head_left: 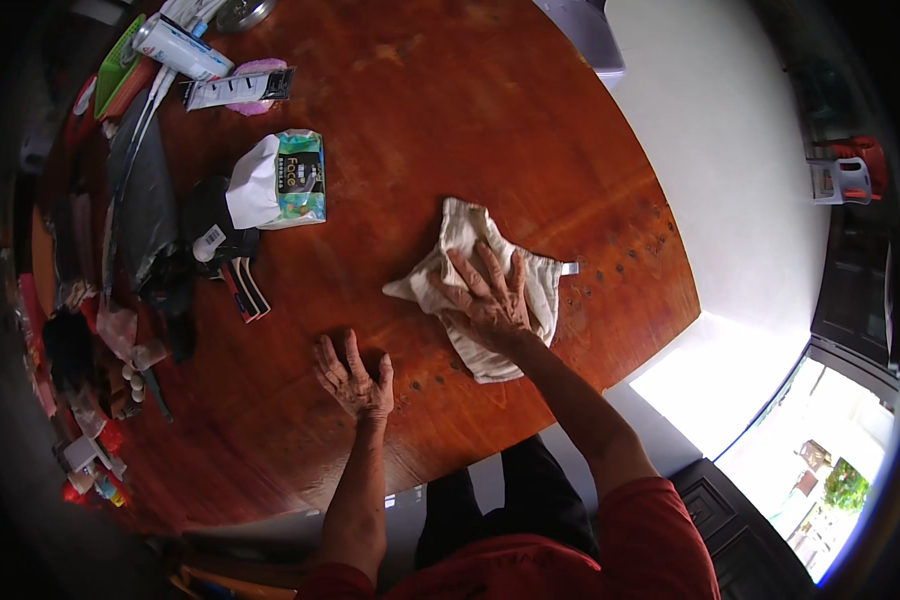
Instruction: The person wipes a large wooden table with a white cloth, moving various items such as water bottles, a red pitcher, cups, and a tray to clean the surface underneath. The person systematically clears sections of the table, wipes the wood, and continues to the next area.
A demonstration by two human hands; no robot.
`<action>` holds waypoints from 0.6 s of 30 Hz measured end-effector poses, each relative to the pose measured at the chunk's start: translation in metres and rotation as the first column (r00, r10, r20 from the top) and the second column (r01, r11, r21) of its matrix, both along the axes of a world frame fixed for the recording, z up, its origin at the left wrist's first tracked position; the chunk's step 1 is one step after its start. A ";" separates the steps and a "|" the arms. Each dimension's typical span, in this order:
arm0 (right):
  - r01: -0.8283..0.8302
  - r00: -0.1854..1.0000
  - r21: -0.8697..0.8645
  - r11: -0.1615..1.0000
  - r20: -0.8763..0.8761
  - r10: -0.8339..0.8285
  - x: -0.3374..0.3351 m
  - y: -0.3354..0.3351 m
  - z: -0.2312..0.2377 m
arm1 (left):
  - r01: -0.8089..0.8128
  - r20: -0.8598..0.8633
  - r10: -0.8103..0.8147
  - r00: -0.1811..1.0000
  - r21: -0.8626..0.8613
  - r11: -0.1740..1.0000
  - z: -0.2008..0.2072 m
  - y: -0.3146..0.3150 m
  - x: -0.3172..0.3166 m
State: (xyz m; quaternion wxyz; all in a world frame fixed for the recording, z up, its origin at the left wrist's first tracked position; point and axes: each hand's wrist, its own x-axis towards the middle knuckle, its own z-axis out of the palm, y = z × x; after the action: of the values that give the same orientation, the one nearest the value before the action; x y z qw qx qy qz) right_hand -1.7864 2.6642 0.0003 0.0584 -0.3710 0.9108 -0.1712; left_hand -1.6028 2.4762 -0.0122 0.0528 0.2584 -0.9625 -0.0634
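A cream cloth (468,240) lies crumpled on the reddish-brown wooden table (450,110), with a small pale tag sticking out at its right side. My right hand (495,305) presses flat on the cloth, fingers spread. To the left of it, my left hand (355,380) rests on the bare tabletop near the front edge, its fingers apart and nothing in them. Beyond my left hand stands a tissue pack (300,180) in green, white and black wrapping.
Beside the tissue pack lie a dark pouch (210,220) and striped cards (245,290). A white can (182,48) and a tube (238,90) on a pink round item sit far left. Clutter lines the left edge. A purple chair (585,35) stands beyond the far right edge.
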 end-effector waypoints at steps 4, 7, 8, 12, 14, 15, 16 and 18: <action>0.099 0.995 -0.078 0.992 -0.014 -0.101 -0.054 -0.036 -0.002 | -0.009 -0.025 0.010 1.000 0.035 0.999 0.000 0.001 0.001; 0.171 0.980 -0.094 0.981 -0.082 -0.179 -0.099 -0.070 -0.009 | 0.016 -0.026 -0.016 1.000 0.001 1.000 0.003 0.000 0.000; 0.192 0.972 -0.108 0.975 -0.116 -0.204 -0.111 -0.080 -0.010 | 0.007 -0.027 -0.006 1.000 0.021 1.000 0.003 0.001 0.000; 0.267 0.951 -0.125 0.955 -0.125 -0.282 -0.121 -0.118 -0.014 | -0.006 -0.020 0.007 1.000 0.057 0.998 0.000 0.002 0.001; 0.179 0.972 -0.118 0.977 -0.130 -0.194 -0.103 -0.127 -0.012 | -0.015 -0.027 0.016 1.000 0.044 0.999 0.001 -0.001 0.003; 0.127 0.979 -0.136 0.982 -0.139 -0.146 -0.092 -0.126 -0.013 | -0.011 -0.036 0.012 0.999 0.044 0.999 0.001 -0.001 0.001; 0.097 0.988 -0.118 0.988 -0.111 -0.110 -0.077 -0.128 -0.014 | -0.014 -0.036 0.016 0.999 0.035 0.999 0.001 -0.002 0.001; 0.063 0.996 -0.130 0.990 -0.060 -0.071 -0.045 -0.121 -0.014 | -0.005 -0.032 0.005 0.999 0.017 1.000 -0.001 0.000 -0.001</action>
State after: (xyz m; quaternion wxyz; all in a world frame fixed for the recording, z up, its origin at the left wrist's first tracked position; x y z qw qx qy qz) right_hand -1.8315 2.5431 -0.0134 -0.0008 -0.3484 0.9115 -0.2188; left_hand -1.6034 2.4764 -0.0131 0.0662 0.2603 -0.9603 -0.0756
